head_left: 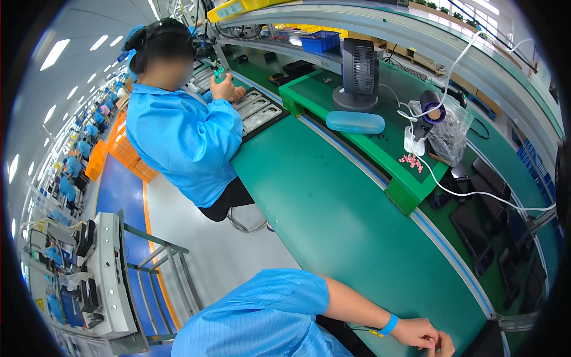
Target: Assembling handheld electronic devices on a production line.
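Head view: our left hand (pixel 414 331) lies curled beside our right hand (pixel 445 345) near the green worktop (pixel 333 199); we cannot tell if either grips anything. Probably we're between steps; the next needs hands parted.

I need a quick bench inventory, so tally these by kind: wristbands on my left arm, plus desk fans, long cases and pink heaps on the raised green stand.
Blue wristband: 1
Black desk fan: 1
Light-blue long case: 1
Pink heap: 1 (bits too small to count)
Total: 4
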Tool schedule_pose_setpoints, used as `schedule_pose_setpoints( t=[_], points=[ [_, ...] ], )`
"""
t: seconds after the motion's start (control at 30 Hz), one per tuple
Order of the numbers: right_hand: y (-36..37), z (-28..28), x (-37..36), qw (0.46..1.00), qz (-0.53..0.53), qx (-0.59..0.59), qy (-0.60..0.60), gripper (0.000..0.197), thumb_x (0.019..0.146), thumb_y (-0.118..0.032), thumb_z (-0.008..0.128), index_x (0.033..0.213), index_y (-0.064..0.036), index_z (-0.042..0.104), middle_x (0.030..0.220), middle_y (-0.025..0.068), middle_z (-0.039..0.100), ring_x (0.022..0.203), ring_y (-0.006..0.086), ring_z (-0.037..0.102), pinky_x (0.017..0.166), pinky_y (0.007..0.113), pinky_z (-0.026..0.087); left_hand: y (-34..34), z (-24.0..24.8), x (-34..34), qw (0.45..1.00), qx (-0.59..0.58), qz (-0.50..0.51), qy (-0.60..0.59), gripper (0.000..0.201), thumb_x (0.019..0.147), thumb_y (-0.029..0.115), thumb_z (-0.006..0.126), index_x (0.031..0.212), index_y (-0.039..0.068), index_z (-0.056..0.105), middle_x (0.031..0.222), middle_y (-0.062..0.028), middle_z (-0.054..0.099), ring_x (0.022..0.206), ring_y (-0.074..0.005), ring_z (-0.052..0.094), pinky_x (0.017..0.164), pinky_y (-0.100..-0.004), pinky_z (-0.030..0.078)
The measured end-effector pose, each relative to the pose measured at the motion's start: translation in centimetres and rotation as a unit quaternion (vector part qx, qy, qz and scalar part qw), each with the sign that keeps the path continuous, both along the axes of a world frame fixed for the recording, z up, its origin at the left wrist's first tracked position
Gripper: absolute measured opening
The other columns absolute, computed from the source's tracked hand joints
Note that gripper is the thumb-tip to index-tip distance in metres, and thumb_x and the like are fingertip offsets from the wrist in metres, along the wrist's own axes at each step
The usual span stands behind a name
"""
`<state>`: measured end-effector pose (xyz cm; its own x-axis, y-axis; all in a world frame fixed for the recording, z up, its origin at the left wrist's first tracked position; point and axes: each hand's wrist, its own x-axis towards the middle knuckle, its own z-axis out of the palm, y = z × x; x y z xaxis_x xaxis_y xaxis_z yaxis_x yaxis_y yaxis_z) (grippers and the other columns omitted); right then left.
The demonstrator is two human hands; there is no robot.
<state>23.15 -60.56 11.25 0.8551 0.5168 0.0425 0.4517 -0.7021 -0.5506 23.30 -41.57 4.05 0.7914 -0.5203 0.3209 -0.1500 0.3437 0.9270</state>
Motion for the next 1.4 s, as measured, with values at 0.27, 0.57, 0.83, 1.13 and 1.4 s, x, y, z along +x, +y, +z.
schedule_pose_setpoints(
  t=[0.27,0.57,0.83,1.13,1.4],
  points=[
    [0.0,0.2,0.1,1.0,0.004,-0.007,0.005,0.023,0.095,-0.018,0.069,0.111,-0.0009,0.068,0.099,0.0204,0.07,0.085,0.0359,0.069,0.076,0.042,0.054,0.1,0.3,-0.2,1.0,0.012,0.007,0.011,0.015,0.094,0.009,0.055,0.09,-0.002,0.066,0.072,-0.0082,0.068,0.062,-0.0175,0.066,0.059,-0.033,0.051],
    [0.4,0.0,0.5,1.0,0.008,0.007,-0.004,0.025,0.096,-0.019,0.067,0.113,-0.0012,0.068,0.101,0.0212,0.07,0.087,0.0377,0.069,0.077,0.042,0.054,0.6,0.6,0.0,1.0,0.025,-0.009,0.016,0.018,0.098,0.011,0.052,0.097,-0.001,0.066,0.078,-0.007,0.07,0.065,-0.0149,0.064,0.06,-0.0306,0.052],
    [0.7,0.6,-0.3,1.0,0.017,-0.001,-0.003,0.027,0.098,-0.022,0.064,0.117,-0.003,0.067,0.104,0.021,0.07,0.091,0.0389,0.07,0.079,0.042,0.054,1.0,0.0,0.7,0.998,0.036,-0.058,-0.013,0.023,0.101,0.013,0.052,0.106,-0.001,0.068,0.076,-0.0084,0.069,0.063,-0.0156,0.065,0.061,-0.0308,0.053],
    [0.4,-0.8,-0.7,0.991,0.078,0.099,-0.054,0.01,0.091,0.0,0.059,0.099,0.0044,0.064,0.077,0.0108,0.064,0.065,0.0159,0.057,0.06,0.03,0.045,0.6,0.6,-0.8,0.994,0.091,-0.018,-0.066,0.028,0.098,0.006,0.05,0.12,0.001,0.067,0.08,-0.0097,0.068,0.071,-0.018,0.066,0.066,-0.0316,0.054],
    [1.4,0.0,-2.7,0.989,0.087,0.114,-0.025,0.011,0.086,0.004,0.066,0.096,0.005,0.065,0.076,0.0108,0.063,0.063,0.0135,0.057,0.059,0.028,0.046,4.7,3.3,-11.5,0.989,0.118,0.086,0.021,0.036,0.095,0.002,0.052,0.13,-0.001,0.06,0.087,-0.0102,0.067,0.077,-0.0174,0.065,0.072,-0.0313,0.054]
  ],
)
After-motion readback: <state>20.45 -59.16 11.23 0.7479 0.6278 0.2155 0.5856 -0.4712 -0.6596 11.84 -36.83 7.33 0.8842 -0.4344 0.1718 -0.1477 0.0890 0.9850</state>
